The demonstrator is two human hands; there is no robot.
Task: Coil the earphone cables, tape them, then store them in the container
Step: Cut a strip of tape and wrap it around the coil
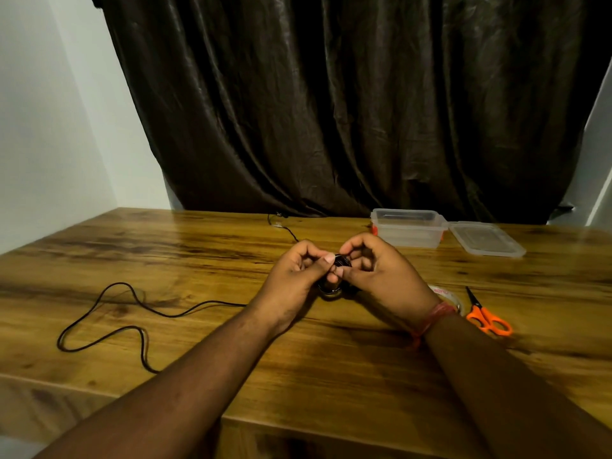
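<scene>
Black cable, orange scissors, wood-grain brown table.

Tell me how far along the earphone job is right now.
Partly coiled. Both the left hand and right hand pinch a small black coil, but a long stretch of cable lies loose on the table. Left: finishing the coil, taping from the tape roll, storing it in the open container.

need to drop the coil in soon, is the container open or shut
Open: the container has no lid on; its lid lies flat on the table to its right.
</scene>
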